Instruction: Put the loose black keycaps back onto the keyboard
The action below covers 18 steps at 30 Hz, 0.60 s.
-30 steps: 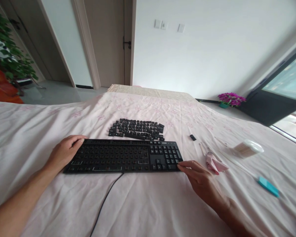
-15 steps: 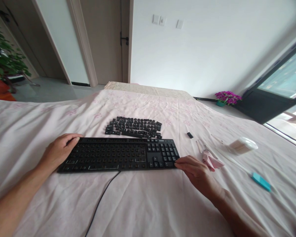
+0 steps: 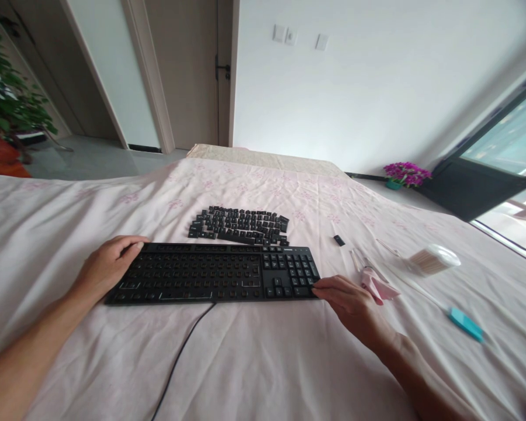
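A black keyboard lies across the pink bedsheet, its main section stripped of keycaps while the arrow keys and number pad still carry theirs. My left hand is closed on its upper left corner, thumb on top along the edge. At the lower right end, my right hand pinches the side edge beside the number pad. Just beyond the keyboard, loose black keycaps sit in rows. One single black keycap rests apart from them to the right. A black cable runs from the keyboard toward me.
Right of my right hand lie a pink cloth, some thin swabs, a clear pack of cotton swabs and a turquoise-handled brush. The sheet is wrinkled. Beyond the bed are a door, a white wall and a pot of purple flowers.
The view has shifted very slightly. Both hands keep their places on the keyboard, and nothing else has visibly moved.
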Tool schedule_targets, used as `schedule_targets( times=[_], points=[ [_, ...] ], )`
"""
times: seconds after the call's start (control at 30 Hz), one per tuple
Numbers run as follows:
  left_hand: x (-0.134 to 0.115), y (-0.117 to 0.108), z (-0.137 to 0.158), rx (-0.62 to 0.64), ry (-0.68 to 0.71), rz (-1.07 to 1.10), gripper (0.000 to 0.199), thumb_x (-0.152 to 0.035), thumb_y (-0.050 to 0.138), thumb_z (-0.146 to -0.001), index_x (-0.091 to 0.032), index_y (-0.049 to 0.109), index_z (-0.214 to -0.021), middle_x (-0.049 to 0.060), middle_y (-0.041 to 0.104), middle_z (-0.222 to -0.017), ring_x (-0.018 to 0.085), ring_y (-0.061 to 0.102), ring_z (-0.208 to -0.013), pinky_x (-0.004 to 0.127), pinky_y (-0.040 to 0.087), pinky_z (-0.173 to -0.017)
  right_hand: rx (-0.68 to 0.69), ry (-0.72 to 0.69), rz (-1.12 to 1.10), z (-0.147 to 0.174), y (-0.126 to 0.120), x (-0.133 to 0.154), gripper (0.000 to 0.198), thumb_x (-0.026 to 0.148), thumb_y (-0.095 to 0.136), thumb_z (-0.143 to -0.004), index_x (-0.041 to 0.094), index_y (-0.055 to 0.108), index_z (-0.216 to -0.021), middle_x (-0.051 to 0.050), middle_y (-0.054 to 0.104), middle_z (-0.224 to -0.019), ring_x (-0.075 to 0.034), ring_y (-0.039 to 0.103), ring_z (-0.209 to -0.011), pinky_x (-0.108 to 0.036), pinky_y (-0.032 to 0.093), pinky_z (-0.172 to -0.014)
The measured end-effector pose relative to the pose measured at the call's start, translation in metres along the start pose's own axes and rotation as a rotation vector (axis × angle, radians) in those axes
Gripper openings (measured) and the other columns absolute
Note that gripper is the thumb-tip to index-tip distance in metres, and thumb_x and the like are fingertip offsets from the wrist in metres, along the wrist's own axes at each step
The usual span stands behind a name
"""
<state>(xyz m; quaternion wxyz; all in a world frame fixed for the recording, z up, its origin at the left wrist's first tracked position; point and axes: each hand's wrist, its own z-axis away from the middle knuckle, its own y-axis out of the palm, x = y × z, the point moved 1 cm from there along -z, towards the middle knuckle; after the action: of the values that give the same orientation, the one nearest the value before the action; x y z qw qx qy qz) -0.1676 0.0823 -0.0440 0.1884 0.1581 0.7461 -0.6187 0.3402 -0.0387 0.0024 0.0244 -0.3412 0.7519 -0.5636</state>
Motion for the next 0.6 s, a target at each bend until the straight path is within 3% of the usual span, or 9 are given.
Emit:
schedule_targets(
  times=[0.2,0.43,0.6],
  points=[
    [0.001,0.000,0.000,-0.004,0.007,0.004,0.034,-0.043,0.041,-0.086,-0.027,0.064,-0.106,-0.002,0.066,-0.114,0.018,0.060,-0.105,0.027,0.041,-0.095,0.024,-0.059,-0.015,0.004,0.001,-0.005,0.029,0.012,0.046,-0.090,0.026,0.069,-0.102,-0.007,0.067,-0.103,-0.017,0.064,-0.093,-0.031,0.055,-0.077],
    [-0.001,0.000,0.000,-0.003,0.021,0.007,0.034,-0.043,0.041,-0.087,-0.027,0.063,-0.106,-0.002,0.066,-0.114,0.018,0.059,-0.105,0.028,0.040,-0.094,-0.139,-0.004,-0.084,0.008,0.012,-0.008,0.023,0.017,0.051,-0.090,0.025,0.071,-0.097,-0.006,0.068,-0.098,-0.018,0.066,-0.088,-0.031,0.056,-0.075],
    [-0.001,0.000,0.000,0.001,0.003,0.004,0.035,-0.044,0.041,-0.087,-0.026,0.064,-0.106,-0.001,0.066,-0.114,0.019,0.060,-0.104,0.028,0.041,-0.093,-0.126,-0.019,-0.103,0.006,0.013,-0.009,0.022,0.017,0.052,-0.089,0.025,0.072,-0.094,-0.007,0.069,-0.097,-0.018,0.066,-0.088,-0.032,0.056,-0.076]
  ],
)
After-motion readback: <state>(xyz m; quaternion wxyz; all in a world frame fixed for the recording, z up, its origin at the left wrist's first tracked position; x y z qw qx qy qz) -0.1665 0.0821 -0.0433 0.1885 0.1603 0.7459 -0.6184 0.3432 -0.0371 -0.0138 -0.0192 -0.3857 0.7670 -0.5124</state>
